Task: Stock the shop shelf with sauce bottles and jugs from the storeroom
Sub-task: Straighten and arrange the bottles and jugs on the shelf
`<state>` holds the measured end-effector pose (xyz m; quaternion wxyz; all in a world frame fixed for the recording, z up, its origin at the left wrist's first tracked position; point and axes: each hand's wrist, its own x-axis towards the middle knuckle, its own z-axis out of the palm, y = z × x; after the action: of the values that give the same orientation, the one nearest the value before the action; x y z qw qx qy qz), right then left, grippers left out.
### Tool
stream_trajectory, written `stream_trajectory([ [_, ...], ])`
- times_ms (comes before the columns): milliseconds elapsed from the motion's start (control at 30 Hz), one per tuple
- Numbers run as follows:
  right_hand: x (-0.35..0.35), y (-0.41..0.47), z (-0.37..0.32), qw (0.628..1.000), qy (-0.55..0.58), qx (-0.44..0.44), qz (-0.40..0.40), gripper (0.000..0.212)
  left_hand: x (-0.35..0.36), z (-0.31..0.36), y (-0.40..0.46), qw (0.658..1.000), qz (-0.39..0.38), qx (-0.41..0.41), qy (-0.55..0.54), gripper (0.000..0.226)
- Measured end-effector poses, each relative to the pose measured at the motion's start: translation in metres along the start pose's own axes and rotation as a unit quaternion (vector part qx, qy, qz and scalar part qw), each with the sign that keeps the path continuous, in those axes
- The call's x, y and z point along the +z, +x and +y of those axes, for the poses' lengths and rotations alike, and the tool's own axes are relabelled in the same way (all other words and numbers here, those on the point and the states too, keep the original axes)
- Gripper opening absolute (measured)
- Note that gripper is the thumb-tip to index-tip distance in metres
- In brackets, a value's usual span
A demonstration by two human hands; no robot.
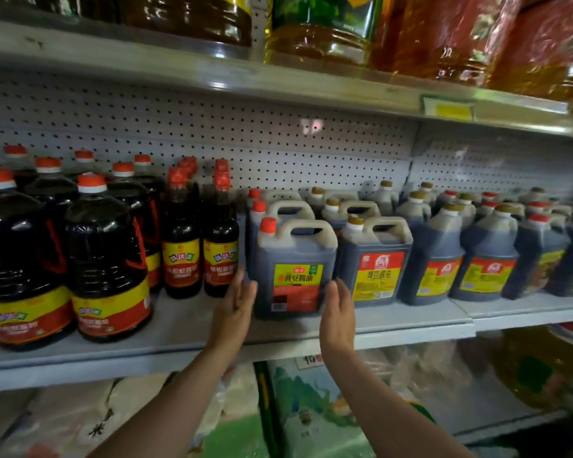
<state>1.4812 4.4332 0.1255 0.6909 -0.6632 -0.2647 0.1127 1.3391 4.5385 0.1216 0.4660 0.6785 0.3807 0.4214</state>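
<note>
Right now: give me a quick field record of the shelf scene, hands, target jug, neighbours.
left hand: open, fingers straight, at the jug's left side
right hand: open, fingers straight, at the jug's right side
jug: red cap, yellow-green label, upright at the shelf front
contact: cannot tell if palms touch
left neighbours: two tall bottles
right neighbour: gold-cap jug

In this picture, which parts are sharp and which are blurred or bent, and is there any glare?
Head view: the jug between the left hand and right hand is fairly sharp; the oil containers on top are smeared; the shelf edge bows from the wide lens; a small glare spot sits on the pegboard.
</note>
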Motion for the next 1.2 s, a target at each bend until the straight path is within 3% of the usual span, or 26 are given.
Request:
stream_trajectory([
  [133,-0.015,0.016,0.012,0.992,0.021,0.043,-0.114,0.064,0.038,0.013,0.004,0.999,0.025,-0.029,0.011,0.061],
  [300,-0.024,0.031,0.017,0.971,0.097,0.086,-0.203,0.088,0.053,0.001,0.008,0.996,0.059,-0.068,0.011,0.06],
  [433,-0.028,0.043,0.024,0.961,0.112,0.09,-0.236,0.093,0.066,0.005,0.009,0.989,0.112,-0.083,0.048,0.058],
  [600,-0.034,0.051,0.024,0.956,0.119,0.084,-0.256,0.083,0.075,0.005,0.009,0.985,0.143,-0.085,0.05,0.057],
  [833,-0.039,0.058,0.027,0.952,0.118,0.079,-0.271,0.113,0.081,0.004,0.009,0.986,0.144,-0.084,0.027,0.057],
  [967,-0.038,0.059,0.03,0.955,0.093,0.072,-0.274,0.106,0.082,0.005,0.01,0.986,0.143,-0.087,0.022,0.056],
  [1200,-0.039,0.039,0.034,0.967,0.076,0.036,-0.24,0.063,0.078,0.002,0.01,0.987,0.131,-0.087,0.012,0.055],
])
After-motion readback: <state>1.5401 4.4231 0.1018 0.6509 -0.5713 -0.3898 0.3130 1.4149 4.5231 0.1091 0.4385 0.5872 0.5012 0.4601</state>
